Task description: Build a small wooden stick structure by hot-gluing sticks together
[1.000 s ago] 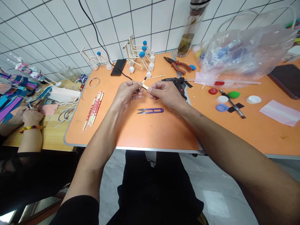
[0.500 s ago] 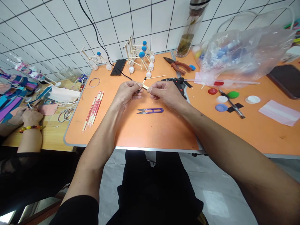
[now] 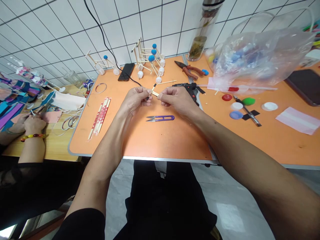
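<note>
My left hand [image 3: 135,100] and my right hand [image 3: 175,98] meet above the orange table [image 3: 155,140], both pinched on short wooden sticks [image 3: 154,90] that cross between the fingertips; a dark band shows where the sticks join. Purple thread snips [image 3: 161,118] lie on the table just below my hands. A black glue gun [image 3: 190,89] rests right behind my right hand. A loose stick [image 3: 166,82] lies beyond the fingertips.
A stick-and-ball model [image 3: 150,61], a black phone [image 3: 126,71] with a cable, and red pliers [image 3: 188,69] lie at the back. Wrapped chopsticks [image 3: 100,116] lie left, bottle caps [image 3: 236,106] and a plastic bag [image 3: 257,56] right. Another person's hands [image 3: 27,123] work at the left table.
</note>
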Available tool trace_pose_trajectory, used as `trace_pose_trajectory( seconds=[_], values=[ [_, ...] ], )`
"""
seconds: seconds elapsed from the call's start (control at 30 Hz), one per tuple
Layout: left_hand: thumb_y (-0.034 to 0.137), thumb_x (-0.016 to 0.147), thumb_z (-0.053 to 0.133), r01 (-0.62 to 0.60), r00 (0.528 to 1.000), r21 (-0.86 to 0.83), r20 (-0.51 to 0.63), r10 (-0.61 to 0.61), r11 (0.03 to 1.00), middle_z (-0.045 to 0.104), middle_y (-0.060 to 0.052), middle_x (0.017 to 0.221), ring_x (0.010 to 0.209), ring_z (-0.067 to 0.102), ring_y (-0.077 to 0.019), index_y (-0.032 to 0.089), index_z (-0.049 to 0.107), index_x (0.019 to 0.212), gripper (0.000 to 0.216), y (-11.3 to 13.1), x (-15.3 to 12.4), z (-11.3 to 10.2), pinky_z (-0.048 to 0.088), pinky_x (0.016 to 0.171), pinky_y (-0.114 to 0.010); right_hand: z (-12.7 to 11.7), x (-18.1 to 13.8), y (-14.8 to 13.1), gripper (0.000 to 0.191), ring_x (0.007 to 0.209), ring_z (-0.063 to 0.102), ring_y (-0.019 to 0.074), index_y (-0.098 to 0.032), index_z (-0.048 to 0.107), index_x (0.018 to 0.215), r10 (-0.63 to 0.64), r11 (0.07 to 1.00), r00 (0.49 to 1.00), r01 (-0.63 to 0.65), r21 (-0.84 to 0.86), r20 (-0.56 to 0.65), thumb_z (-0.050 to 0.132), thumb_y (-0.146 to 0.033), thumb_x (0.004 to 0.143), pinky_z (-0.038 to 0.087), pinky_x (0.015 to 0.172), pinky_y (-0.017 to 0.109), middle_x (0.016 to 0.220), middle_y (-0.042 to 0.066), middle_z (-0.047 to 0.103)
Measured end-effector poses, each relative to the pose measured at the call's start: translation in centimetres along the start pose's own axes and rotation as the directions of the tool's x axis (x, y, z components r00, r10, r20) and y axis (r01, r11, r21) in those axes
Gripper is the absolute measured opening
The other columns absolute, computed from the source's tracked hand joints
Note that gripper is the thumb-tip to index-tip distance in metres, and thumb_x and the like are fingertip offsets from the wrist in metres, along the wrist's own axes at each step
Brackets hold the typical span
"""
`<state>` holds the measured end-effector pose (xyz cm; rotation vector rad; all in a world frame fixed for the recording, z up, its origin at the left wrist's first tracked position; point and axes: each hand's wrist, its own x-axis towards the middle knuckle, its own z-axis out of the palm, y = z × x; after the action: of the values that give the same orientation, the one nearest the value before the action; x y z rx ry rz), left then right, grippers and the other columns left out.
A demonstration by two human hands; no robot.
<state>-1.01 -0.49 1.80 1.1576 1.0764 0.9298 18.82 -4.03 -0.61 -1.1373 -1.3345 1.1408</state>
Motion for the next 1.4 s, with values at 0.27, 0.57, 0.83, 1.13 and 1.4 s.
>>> trace_pose_trajectory(
  seconds=[0.27,0.57,0.83,1.13,1.4],
  values=[
    [0.03,0.084,0.104,0.003,1.0,0.004,0.015,-0.003,1.0,0.072,0.001,0.068,0.051,0.061,-0.0055,0.015,0.068,0.076,0.04,0.16,-0.13,-0.02,0.057,0.057,-0.017,-0.18,0.11,0.33,0.024,0.061,0.057,0.0122,-0.021,0.074,0.065,-0.024,1.0,1.0,0.024,-0.004,0.013,0.082,-0.017,0.087,0.044,0.061,0.026,0.063,0.001,0.071],
    [0.033,0.082,0.106,-0.02,0.999,0.006,0.05,0.02,1.0,0.072,0.001,0.068,0.052,0.061,-0.0052,0.016,0.067,0.075,0.043,-0.06,0.03,-0.1,0.058,0.056,-0.016,-0.08,0.0,0.12,0.027,0.063,0.057,0.0122,-0.02,0.072,0.065,-0.023,1.0,1.0,0.023,-0.016,0.019,0.081,-0.014,0.09,0.043,0.064,0.027,0.065,0.001,0.071],
    [0.032,0.083,0.105,-0.048,0.996,0.0,0.08,0.048,0.999,0.072,0.001,0.068,0.052,0.063,-0.0062,0.015,0.069,0.074,0.041,-0.32,-0.05,0.53,0.061,0.056,-0.018,-0.24,-0.02,0.11,0.025,0.064,0.057,0.013,-0.02,0.073,0.068,-0.06,0.998,0.997,0.061,-0.02,0.047,0.083,-0.021,0.091,0.042,0.066,0.028,0.066,0.0,0.07],
    [0.03,0.083,0.104,-0.048,0.996,0.008,0.074,0.047,0.999,0.073,0.001,0.07,0.053,0.064,-0.0063,0.015,0.069,0.075,0.039,-0.3,-0.16,0.59,0.061,0.058,-0.019,-0.34,0.2,0.4,0.02,0.064,0.058,0.013,-0.02,0.076,0.069,-0.065,0.998,0.997,0.066,-0.015,0.047,0.082,-0.02,0.089,0.044,0.066,0.028,0.066,0.001,0.072],
    [0.025,0.08,0.102,-0.007,0.997,-0.033,0.072,0.009,0.999,0.073,0.001,0.071,0.055,0.066,-0.0076,0.015,0.069,0.079,0.034,-0.39,0.11,0.25,0.06,0.057,-0.018,-0.38,0.22,0.39,0.021,0.065,0.058,0.0126,-0.019,0.075,0.07,-0.064,0.998,0.996,0.066,-0.024,0.063,0.083,-0.02,0.09,0.043,0.066,0.028,0.068,0.001,0.072]
  ],
)
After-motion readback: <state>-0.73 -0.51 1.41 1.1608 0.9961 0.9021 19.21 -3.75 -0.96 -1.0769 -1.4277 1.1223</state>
